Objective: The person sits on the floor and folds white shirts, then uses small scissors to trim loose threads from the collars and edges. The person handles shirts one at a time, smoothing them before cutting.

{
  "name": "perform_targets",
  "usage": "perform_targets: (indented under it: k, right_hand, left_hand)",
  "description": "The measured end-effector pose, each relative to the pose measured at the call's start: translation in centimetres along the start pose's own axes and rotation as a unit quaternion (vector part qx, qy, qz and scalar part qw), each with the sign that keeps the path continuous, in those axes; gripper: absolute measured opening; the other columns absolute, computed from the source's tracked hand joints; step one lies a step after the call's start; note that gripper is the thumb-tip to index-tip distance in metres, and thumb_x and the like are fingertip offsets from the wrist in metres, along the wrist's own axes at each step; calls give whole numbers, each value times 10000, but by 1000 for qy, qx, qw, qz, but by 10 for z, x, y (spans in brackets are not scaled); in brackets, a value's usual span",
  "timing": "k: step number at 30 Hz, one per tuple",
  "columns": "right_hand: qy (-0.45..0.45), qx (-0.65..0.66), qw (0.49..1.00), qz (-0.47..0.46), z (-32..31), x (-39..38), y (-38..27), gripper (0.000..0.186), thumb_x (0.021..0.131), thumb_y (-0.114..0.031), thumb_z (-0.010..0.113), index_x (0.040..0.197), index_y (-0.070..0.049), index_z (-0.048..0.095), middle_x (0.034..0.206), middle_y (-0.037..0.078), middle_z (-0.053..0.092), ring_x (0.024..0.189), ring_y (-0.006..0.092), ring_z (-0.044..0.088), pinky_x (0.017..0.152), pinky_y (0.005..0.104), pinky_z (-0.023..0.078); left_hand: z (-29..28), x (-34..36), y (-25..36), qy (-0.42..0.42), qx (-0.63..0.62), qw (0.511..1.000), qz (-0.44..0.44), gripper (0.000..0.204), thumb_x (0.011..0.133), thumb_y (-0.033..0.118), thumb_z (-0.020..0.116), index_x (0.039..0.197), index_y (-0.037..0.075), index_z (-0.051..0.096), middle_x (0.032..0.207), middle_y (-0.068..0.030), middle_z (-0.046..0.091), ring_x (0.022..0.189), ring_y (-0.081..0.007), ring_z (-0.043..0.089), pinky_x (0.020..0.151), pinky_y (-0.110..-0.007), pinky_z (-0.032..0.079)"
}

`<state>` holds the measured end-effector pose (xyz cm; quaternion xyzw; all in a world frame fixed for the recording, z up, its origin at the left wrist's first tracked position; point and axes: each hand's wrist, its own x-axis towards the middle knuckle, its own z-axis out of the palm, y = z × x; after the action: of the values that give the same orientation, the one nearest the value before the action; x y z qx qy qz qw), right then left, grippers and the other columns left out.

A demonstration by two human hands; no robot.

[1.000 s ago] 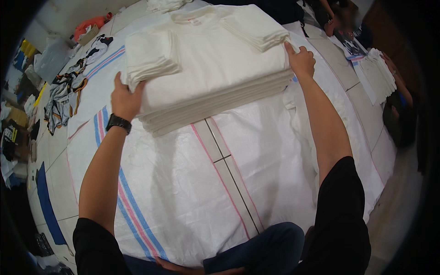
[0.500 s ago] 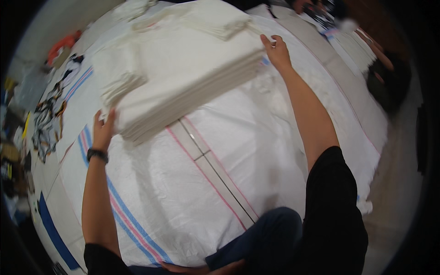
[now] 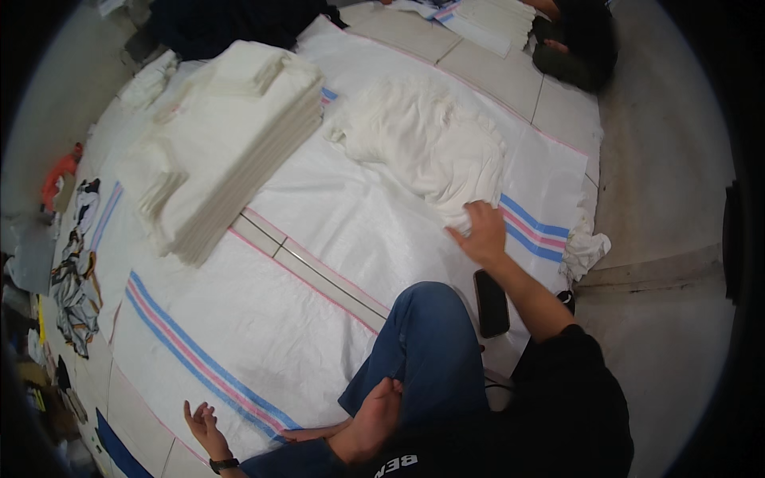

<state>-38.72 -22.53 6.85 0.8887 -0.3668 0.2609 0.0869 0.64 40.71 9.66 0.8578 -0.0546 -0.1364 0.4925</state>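
A tall stack of folded white garments (image 3: 231, 139) lies on white woven sheets (image 3: 319, 271) with pink and blue stripes. To its right sprawls a loose, crumpled pile of white garments (image 3: 426, 139). My right hand (image 3: 480, 233) reaches out with fingers spread, touching the near edge of that loose pile. My left hand (image 3: 203, 422) hovers low at the bottom left, palm up, fingers apart, holding nothing; a dark watch is on its wrist. My knee in blue jeans (image 3: 426, 350) and a bare foot (image 3: 370, 418) lie between the hands.
A black phone (image 3: 492, 303) lies on the sheet beside my right forearm. Another person in dark clothes (image 3: 578, 40) sits at the top right by a second white stack (image 3: 490, 20). Printed garments (image 3: 76, 271) and clutter line the left edge. Bare tiled floor (image 3: 661, 199) is to the right.
Both hands have let go of the folded stack. My view has swung right; my right hand now reaches the loose pile and my left hand has dropped back near my body.
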Motion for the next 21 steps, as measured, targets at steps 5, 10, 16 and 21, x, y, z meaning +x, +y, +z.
perform_targets:
  k: [5,10,16,21]
  right_hand:
    - [-145,-144,978,29,44,4,-3,292,904,-228,689,1152,-74,701,1086,102,700,1004,295,682,807,434,554]
    - [-138,-148,972,119,-31,115,39,218,942,-133,580,1107,-119,723,1060,98,731,1043,291,716,842,473,605]
    - [273,-166,910,-263,-249,277,-30,71,850,-76,664,797,-121,680,814,44,666,784,236,696,674,371,579]
    - [408,-116,794,-435,-414,316,-143,124,766,-35,675,868,-102,659,821,53,642,786,247,686,699,376,568]
  left_hand:
    - [-32,-69,5,65,-38,997,6,706,1036,192,690,1645,103,343,1226,-99,661,1028,-182,673,857,-288,516]
    - [-69,-111,23,107,-6,992,61,672,1034,102,652,1636,97,355,1248,-122,644,1005,-178,653,884,-297,532]
    - [-4,-105,90,71,-18,968,241,607,992,19,665,1567,59,475,1225,-123,669,1075,-202,670,911,-333,575]
    - [130,-101,199,-63,-94,933,342,621,933,97,797,1499,92,541,1415,-134,626,1291,-268,623,970,-411,569]
